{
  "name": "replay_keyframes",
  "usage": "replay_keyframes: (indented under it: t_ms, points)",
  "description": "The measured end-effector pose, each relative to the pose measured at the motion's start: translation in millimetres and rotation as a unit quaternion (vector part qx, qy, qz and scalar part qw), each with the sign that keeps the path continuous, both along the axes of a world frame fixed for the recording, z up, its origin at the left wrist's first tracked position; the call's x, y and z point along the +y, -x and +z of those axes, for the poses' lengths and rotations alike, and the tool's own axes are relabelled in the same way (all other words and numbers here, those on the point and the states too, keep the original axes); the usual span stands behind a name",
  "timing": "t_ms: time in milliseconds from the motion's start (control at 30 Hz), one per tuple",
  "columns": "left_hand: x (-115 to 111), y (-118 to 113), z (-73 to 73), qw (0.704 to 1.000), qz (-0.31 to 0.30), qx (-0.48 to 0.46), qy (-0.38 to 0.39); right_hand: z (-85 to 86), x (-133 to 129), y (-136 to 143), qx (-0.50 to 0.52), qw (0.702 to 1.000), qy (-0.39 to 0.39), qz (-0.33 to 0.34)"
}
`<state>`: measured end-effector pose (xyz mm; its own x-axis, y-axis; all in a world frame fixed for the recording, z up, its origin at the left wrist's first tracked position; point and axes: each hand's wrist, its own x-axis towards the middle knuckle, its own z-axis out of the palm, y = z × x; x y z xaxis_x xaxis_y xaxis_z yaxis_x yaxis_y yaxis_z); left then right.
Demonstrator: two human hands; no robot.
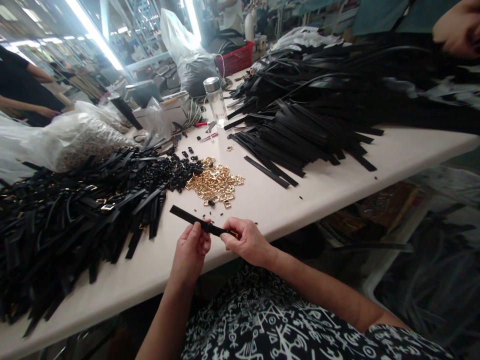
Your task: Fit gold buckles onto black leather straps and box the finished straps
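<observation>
Between my two hands stretches a short black strap [185, 215], held slantwise over the table's front edge. My left hand [193, 245] pinches it near its middle, where a small dark loop seems to sit. The fingers of my right hand [245, 241] are closed round the strap's right end, and a bit of gold metal shows beside them; most of that end is hidden. Just beyond my hands lies a heap of gold buckles [215, 182]. A pile of small black loops [170, 170] adjoins it on the left.
Black straps with buckles [75, 225] cover the table's left side. Plain black strips [292, 130] are heaped at the right. A glass bottle [216, 102], a red basket [236, 59] and plastic bags [71, 140] stand farther back. Another person's hand [457, 30] is at upper right.
</observation>
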<state>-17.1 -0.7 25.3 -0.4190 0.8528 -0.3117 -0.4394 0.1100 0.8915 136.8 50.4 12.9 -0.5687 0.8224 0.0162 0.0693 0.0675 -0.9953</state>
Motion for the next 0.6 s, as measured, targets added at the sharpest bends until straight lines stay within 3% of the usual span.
replay_keyframes:
  t_ms: [200, 367, 467, 600]
  points:
    - [-5.6, -17.4, -6.6, 0.999, 0.027, 0.034, -0.006, -3.0, -0.9, 5.4, -0.022, 0.999, -0.017, -0.04]
    - [-15.6, -22.9, -19.7, 0.99, 0.061, 0.128, -0.015, -5.3, -0.9, 6.6, -0.016, 1.0, 0.004, -0.026]
    - [-18.0, -21.9, -25.4, 0.987, 0.047, 0.156, -0.011, -6.3, -0.5, 6.4, -0.013, 1.0, 0.006, -0.009]
    - [-13.6, -19.3, -29.8, 0.994, 0.014, 0.111, -0.006, -4.2, 1.1, 3.8, -0.02, 1.0, -0.019, 0.009]
